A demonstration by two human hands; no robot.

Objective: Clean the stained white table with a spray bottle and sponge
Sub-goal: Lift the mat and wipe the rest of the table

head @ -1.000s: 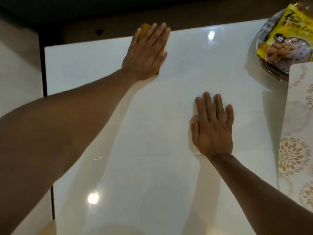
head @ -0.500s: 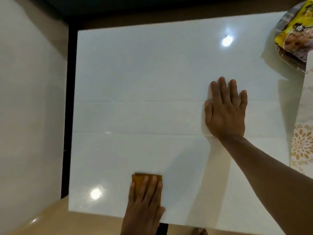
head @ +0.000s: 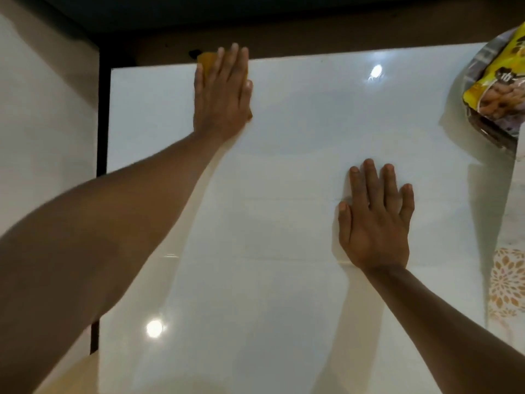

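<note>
The glossy white table [head: 284, 280] fills most of the view. My left hand [head: 223, 92] lies flat with straight fingers on a yellow sponge [head: 207, 62] at the table's far edge; only the sponge's top left corner and a sliver by my wrist show. Further right and nearer to me, my right hand [head: 375, 217] rests palm down on the bare tabletop, fingers spread. No spray bottle is in view.
A yellow snack packet [head: 494, 86] lies on a patterned plate [head: 480, 56] at the table's far right corner. A floral-patterned sheet [head: 508, 280] stands along the right edge. A pale wall [head: 42, 123] runs down the left, with a dark gap beside the table.
My left hand has pushed the sponge from the table's near edge back up to the far edge. My right hand has stayed flat on the table.
</note>
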